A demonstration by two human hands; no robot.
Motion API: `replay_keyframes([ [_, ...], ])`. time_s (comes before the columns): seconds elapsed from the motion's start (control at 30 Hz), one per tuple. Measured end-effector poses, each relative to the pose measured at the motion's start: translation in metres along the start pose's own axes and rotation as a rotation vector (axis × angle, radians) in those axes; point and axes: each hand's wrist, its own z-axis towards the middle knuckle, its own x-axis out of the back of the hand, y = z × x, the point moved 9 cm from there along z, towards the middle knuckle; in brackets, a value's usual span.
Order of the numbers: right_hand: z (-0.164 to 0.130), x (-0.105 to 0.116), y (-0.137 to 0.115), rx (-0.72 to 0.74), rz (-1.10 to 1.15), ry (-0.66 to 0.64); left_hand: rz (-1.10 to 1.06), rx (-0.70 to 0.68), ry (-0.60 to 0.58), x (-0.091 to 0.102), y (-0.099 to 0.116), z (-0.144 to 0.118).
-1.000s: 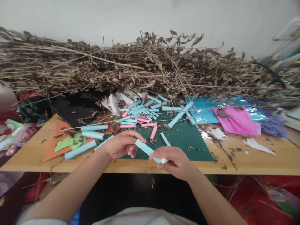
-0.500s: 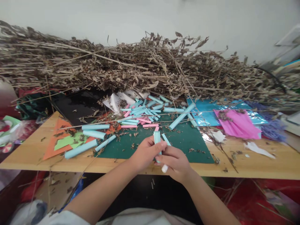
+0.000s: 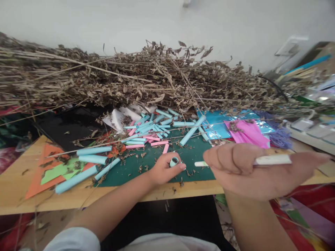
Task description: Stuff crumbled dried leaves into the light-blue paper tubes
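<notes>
My left hand (image 3: 162,171) is closed around a light-blue paper tube (image 3: 173,161), whose round end points up toward me. Large and close to the camera, my right hand (image 3: 243,174) is raised at the right, its fingers wrapped around a white pen-shaped stick (image 3: 273,159). The stick lies crosswise in the fist, a pale tip poking out toward the left; its exact kind I cannot make out. Both hands are over the front edge of a dark green mat (image 3: 141,170). Beyond them lies a heap of rolled light-blue tubes (image 3: 150,127) and pink tubes (image 3: 159,143).
Dried leafy stalks (image 3: 125,76) run along the wall at the back. Orange paper (image 3: 39,174) and several larger blue tubes (image 3: 75,179) lie at the left. To the right are a shiny blue packet (image 3: 217,127), pink tissue (image 3: 246,134) and a power strip (image 3: 311,134).
My hands were together around the blue tube; now my right hand has lifted away to the right with the white stick. The left hand keeps the tube. The view has shifted rightward.
</notes>
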Motion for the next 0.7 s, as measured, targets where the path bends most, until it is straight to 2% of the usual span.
replay_keyframes([
  [0.17,0.002,-0.006,0.012,-0.049,0.101,0.037,0.122,-0.078,-0.097,-0.013,0.003,-0.001],
  [0.37,0.002,-0.008,0.034,-0.073,0.214,0.022,0.13,0.031,-0.138,-0.024,-0.015,-0.003],
  [0.6,-0.001,-0.012,0.057,-0.1,0.22,0.028,0.065,0.041,-0.123,-0.025,-0.017,-0.005],
  [0.7,-0.004,-0.014,0.071,-0.145,0.202,0.047,-0.019,0.064,-0.054,-0.021,-0.019,-0.006],
])
